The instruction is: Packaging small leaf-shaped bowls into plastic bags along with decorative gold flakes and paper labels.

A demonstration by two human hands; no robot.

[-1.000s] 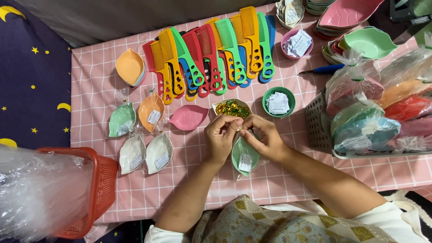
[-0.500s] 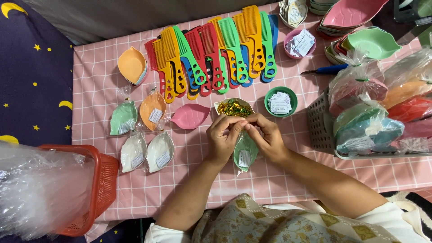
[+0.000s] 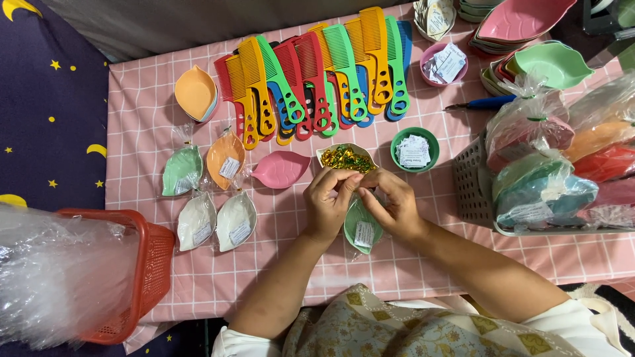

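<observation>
Hands unmoved, left hand (image 3: 329, 201), right hand (image 3: 390, 201), bagged green dish (image 3: 362, 228) half-hidden

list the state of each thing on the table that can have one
left hand: fingers pinched at the top of the bagged green leaf dish
right hand: fingers pinched at the same spot
green leaf dish: in clear bag, under both hands
pink leaf dish: unbagged, empty
four bagged dishes: wrapped, lying flat
combs: overlapping in a row
red basket: holding clear bags

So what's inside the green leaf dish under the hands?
A small white paper card lies inside the green dish. The hands, left and right, cover its top end, so anything there is hidden.
</observation>
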